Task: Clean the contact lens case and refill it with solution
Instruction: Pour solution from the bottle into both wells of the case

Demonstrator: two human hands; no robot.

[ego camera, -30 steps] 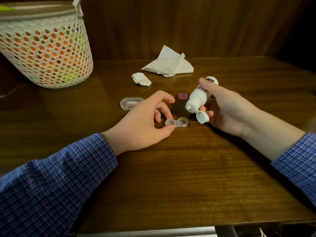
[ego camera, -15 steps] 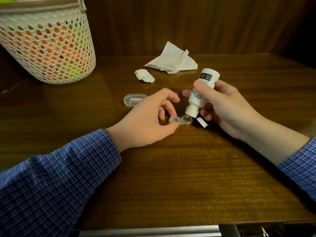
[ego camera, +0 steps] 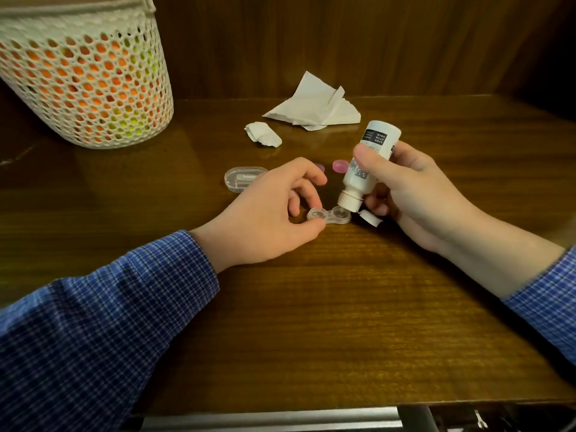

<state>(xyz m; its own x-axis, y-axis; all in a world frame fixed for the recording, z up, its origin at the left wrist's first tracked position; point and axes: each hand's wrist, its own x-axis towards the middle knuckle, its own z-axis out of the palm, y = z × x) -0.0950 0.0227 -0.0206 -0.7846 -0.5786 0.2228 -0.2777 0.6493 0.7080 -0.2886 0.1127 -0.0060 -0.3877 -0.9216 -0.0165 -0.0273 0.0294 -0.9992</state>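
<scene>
Far left there's a white mesh basket [ego camera: 84, 85] with orange and yellow-green stuff showing through the holes, sitting at the back of the wooden table [ego camera: 311, 322]. Next over, a small clear oval container [ego camera: 244, 178] lies just behind the left hand [ego camera: 265, 216]. That hand is curled, thumb and fingertips pinching the left well of the clear contact lens case [ego camera: 328, 215], which lies flat on the table right at its fingertips. Behind that: a small crumpled tissue bit [ego camera: 263, 134], a bigger unfolded tissue [ego camera: 314, 109], and two pink caps [ego camera: 339, 166], one mostly hidden by the left fingers. The right hand [ego camera: 411, 194] is wrapped around the white solution bottle [ego camera: 369, 166], tipped nozzle-down right over the case's right well, flip cap hanging open beside it.
</scene>
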